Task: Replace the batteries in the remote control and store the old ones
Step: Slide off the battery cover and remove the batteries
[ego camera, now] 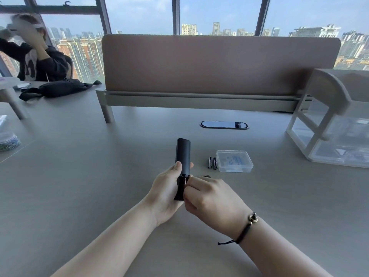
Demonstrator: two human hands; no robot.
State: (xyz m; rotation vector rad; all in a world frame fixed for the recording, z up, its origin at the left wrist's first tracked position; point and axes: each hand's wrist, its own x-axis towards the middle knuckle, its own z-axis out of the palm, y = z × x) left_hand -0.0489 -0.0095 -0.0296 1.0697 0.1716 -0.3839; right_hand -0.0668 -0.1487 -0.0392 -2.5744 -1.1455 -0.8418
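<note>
Head view: black remote control [182,154] held up over grey desk [79,186], back side up. Left hand [165,188] wrapped tight around lower part. Battery slot looks open at bottom end. Right hand [211,198] curled, fingertips poking into slot; can't tell if it holds battery. Two small batteries [212,162] lie on desk to right, touching each other, just beside clear plastic box [234,160] with lid shut. Guess: cover off, swap still in middle. Left to do: finish swap, close cover, put old ones in box.
</note>
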